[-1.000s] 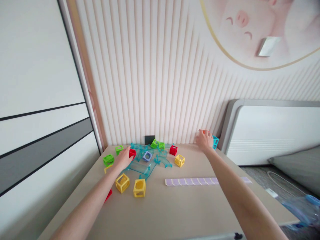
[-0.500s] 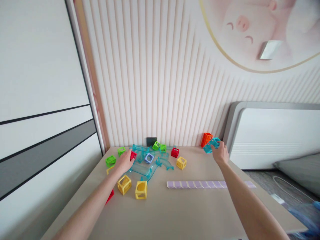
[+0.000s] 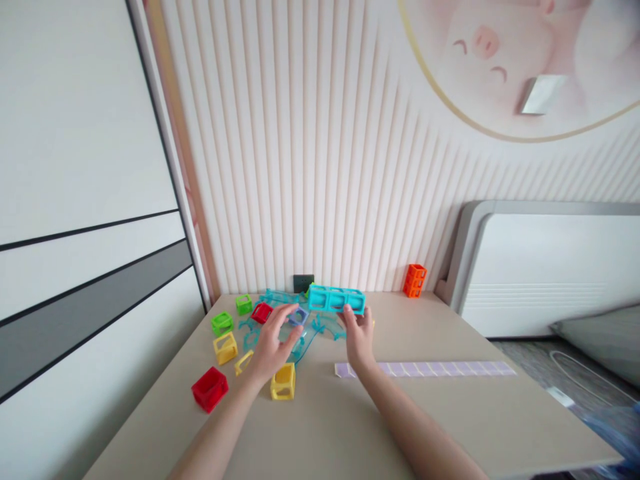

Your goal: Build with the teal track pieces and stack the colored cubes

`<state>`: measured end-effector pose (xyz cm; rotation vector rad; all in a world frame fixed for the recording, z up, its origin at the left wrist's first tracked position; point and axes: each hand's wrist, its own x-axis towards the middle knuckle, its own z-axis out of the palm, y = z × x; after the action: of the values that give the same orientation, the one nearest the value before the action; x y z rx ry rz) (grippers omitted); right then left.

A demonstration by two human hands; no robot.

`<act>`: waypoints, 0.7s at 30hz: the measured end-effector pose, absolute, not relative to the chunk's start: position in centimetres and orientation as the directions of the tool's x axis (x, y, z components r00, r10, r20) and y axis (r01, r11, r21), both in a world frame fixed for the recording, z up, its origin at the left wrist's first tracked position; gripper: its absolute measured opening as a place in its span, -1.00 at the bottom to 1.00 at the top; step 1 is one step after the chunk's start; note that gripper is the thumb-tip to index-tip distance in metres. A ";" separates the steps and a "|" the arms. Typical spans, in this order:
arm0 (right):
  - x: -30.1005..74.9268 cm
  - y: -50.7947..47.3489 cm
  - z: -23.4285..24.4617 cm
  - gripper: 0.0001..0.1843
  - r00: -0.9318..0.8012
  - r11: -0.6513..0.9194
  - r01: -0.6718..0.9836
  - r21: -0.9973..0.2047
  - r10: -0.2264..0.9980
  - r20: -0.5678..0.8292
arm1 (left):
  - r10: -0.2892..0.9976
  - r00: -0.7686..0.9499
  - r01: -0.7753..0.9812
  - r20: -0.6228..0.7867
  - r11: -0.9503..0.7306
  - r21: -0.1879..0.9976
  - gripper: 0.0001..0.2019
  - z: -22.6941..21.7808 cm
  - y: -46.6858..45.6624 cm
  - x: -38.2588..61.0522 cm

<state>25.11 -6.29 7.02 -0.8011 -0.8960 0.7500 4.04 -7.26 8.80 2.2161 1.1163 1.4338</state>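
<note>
My right hand (image 3: 359, 337) holds a long cyan frame block (image 3: 336, 299) level above the middle of the table, fingers closed under its right part. My left hand (image 3: 274, 342) hovers just left of it with fingers spread, touching nothing I can make out, over clear teal track pieces (image 3: 320, 325). A purple cube (image 3: 299, 315) lies between the hands. A yellow cube (image 3: 283, 382) sits near my left wrist.
Loose cubes lie on the beige table (image 3: 350, 427): red (image 3: 210, 389), yellow (image 3: 225, 347), green (image 3: 222, 323) and green (image 3: 243, 304), red (image 3: 261, 312). An orange block (image 3: 415, 280) stands by the slatted wall. A lilac strip (image 3: 440, 369) lies right of my arm. A bed headboard (image 3: 550, 267) stands at right.
My right hand took the cyan block from beside the orange block at the back right and carried it to the middle. My left hand left the red cube and drew nearer.
</note>
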 end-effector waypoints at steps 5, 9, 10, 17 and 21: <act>23.0 -9.5 6.2 -0.60 0.227 0.482 -0.195 -0.854 0.869 0.439 | 0.744 0.126 0.361 0.656 -0.650 0.668 -0.60 7.5 -8.5 5.0; 23.3 -10.3 5.9 -0.60 -0.005 0.432 -0.219 -0.875 0.896 0.444 | 0.810 0.183 0.266 0.557 -0.586 0.765 -0.62 7.1 -9.1 4.7; 23.5 -10.3 5.8 -0.62 -0.052 0.419 -0.219 -0.881 0.897 0.439 | 0.824 0.220 0.243 0.521 -0.564 0.789 -0.64 7.0 -9.2 4.6; 24.5 -9.3 4.7 -0.79 -0.073 0.487 -0.052 -0.872 0.869 0.490 | 0.794 0.207 0.237 0.572 -0.608 0.758 -0.78 6.3 -8.7 3.9; 24.4 -9.3 4.2 -0.76 -0.009 0.546 0.033 -0.837 0.838 0.546 | 0.743 0.197 0.309 0.639 -0.666 0.679 -0.84 6.3 -8.5 4.2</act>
<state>24.41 -9.26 4.19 -0.7971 -1.4525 0.7568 4.18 -8.47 6.26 2.0771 0.9832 1.4663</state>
